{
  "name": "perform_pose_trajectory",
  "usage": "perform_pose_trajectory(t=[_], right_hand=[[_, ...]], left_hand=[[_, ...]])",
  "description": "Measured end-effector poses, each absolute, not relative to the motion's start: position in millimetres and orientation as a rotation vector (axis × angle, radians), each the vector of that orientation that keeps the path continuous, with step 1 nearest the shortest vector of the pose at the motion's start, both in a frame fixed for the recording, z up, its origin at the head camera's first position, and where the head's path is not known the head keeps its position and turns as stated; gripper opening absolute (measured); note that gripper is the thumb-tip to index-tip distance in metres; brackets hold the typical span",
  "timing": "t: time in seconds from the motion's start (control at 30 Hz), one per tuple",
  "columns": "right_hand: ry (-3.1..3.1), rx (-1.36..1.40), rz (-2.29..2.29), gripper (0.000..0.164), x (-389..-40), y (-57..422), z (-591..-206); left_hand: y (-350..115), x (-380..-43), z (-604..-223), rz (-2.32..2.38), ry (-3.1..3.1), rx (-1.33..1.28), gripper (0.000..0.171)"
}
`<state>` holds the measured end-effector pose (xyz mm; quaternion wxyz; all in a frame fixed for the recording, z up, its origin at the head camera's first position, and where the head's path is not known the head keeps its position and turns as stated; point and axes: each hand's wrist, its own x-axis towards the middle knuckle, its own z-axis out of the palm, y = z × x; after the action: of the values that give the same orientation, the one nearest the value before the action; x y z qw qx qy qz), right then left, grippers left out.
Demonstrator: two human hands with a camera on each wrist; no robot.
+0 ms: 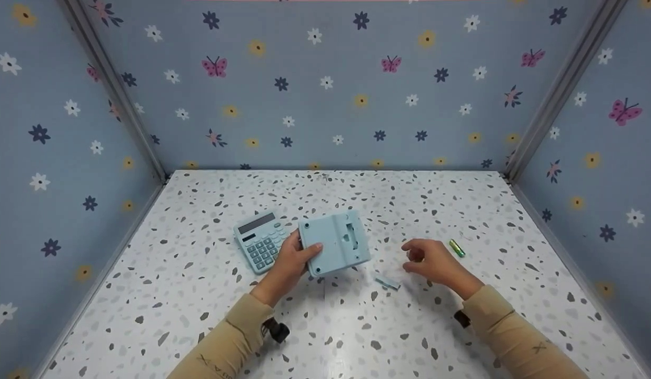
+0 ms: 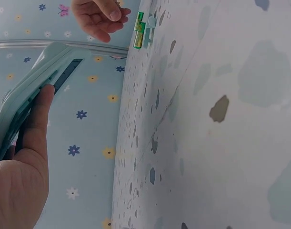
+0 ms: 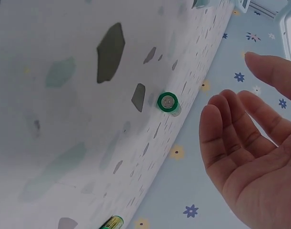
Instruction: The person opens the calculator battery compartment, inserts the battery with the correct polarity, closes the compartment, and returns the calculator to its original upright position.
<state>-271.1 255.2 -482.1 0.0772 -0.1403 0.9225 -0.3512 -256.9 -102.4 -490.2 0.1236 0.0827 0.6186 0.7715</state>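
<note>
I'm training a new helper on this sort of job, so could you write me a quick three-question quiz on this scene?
1. Which hand is holding a calculator?
2. True or false: the second calculator lies with its keys facing down on the table.
3. In the head view, the battery slot of the held calculator is:
A) covered
B) open
C) out of sight

Key:
1. The left hand.
2. False; its keys face up.
3. B
</note>
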Motion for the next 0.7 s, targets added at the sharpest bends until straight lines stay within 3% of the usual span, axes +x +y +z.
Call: perform_pose_trajectory(t=[0.7], right_hand=[[2.86, -0.287, -0.981, 0.039, -279, 266, -486]], left_hand=[[-100, -254, -490, 2.23, 1.828, 0.231, 0.057]])
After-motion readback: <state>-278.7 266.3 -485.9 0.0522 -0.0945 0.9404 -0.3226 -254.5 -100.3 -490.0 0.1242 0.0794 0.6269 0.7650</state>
